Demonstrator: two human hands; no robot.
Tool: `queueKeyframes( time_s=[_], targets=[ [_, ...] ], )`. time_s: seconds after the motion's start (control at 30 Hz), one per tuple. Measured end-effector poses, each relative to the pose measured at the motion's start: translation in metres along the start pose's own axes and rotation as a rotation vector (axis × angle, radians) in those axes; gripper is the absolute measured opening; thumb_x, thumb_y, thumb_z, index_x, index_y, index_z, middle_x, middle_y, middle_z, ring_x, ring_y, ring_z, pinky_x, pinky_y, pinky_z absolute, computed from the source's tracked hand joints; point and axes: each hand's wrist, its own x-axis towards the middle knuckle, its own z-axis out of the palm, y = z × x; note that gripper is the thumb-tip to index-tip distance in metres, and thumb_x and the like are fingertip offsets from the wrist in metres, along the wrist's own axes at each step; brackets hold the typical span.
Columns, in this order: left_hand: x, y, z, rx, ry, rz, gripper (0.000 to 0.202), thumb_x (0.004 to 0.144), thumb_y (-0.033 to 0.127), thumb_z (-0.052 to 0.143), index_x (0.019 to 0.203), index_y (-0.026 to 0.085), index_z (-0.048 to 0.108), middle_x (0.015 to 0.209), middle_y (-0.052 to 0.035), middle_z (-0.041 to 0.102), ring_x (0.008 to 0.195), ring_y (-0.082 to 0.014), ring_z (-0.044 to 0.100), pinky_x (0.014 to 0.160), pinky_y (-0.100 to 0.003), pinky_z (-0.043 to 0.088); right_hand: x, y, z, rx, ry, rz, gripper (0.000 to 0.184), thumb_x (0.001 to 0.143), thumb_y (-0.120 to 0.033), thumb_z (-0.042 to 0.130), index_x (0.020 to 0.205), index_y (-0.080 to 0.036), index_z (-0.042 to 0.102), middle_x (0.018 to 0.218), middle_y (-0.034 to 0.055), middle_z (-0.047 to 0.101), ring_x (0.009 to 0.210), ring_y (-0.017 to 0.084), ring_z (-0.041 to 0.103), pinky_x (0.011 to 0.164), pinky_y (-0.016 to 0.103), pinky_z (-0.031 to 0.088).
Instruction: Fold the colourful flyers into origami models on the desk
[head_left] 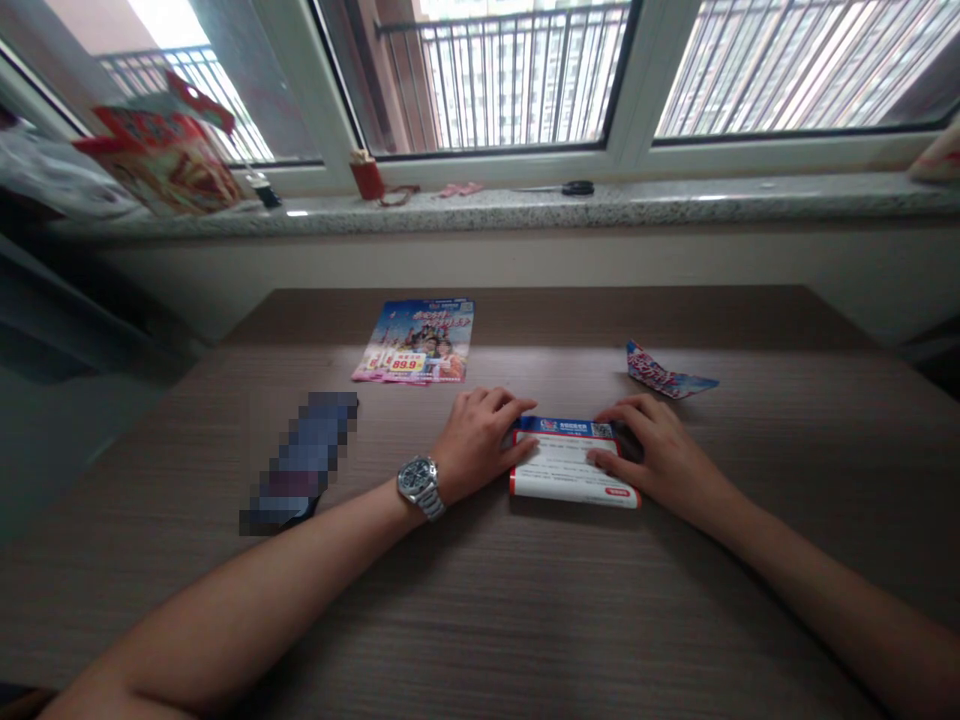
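A folded leaflet (568, 470), white with a blue top band and a red lower edge, lies on the wooden table (480, 620) in front of me. My left hand (480, 440), a metal watch on its wrist, rests on the leaflet's left end with fingers curled and pressing down. My right hand (660, 450) presses on the right end with its fingers flat on the paper. Both hands hold the leaflet against the table.
A colourful flyer stack (416, 340) lies further back at centre left. A folded paper plane (664, 375) sits at the right. A blurred dark object (304, 460) lies left of my left hand. The windowsill (525, 205) carries a red bag, a red cup and scissors.
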Motion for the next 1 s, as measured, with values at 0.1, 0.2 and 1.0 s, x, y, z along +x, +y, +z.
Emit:
queueKeyframes(
  time_s=[0.1,0.2,1.0],
  targets=[
    [0.0004,-0.0003,0.0006,0.003,0.007,-0.005,0.040,0.092,0.041,0.064,0.129,0.026,0.059,0.117,-0.0052,0.064,0.106,-0.0258,0.055,0.093,-0.042,0.040,0.0000,0.0010,0.0003,0.006,0.008,-0.017,0.030,0.088,-0.041,0.066,0.111,-0.022,0.064,0.111,0.0117,0.058,0.107,0.031,0.056,0.093,0.048,0.048],
    [0.0010,-0.0001,0.0004,0.010,0.011,-0.005,0.040,0.092,0.040,0.063,0.128,0.025,0.059,0.116,-0.0054,0.064,0.105,-0.0255,0.056,0.092,-0.041,0.040,-0.0003,0.0017,0.0004,0.008,0.008,-0.024,0.028,0.090,-0.039,0.064,0.111,-0.022,0.064,0.110,0.0113,0.058,0.106,0.030,0.056,0.093,0.048,0.048],
    [0.0014,-0.0014,-0.0006,0.008,0.000,-0.027,0.036,0.092,0.039,0.065,0.126,0.026,0.062,0.112,-0.0048,0.067,0.102,-0.0240,0.059,0.088,-0.039,0.041,0.0031,0.0031,0.0015,0.032,0.031,0.002,0.015,0.091,-0.034,0.062,0.099,-0.021,0.064,0.100,0.0088,0.060,0.098,0.028,0.058,0.088,0.044,0.048]
  ],
)
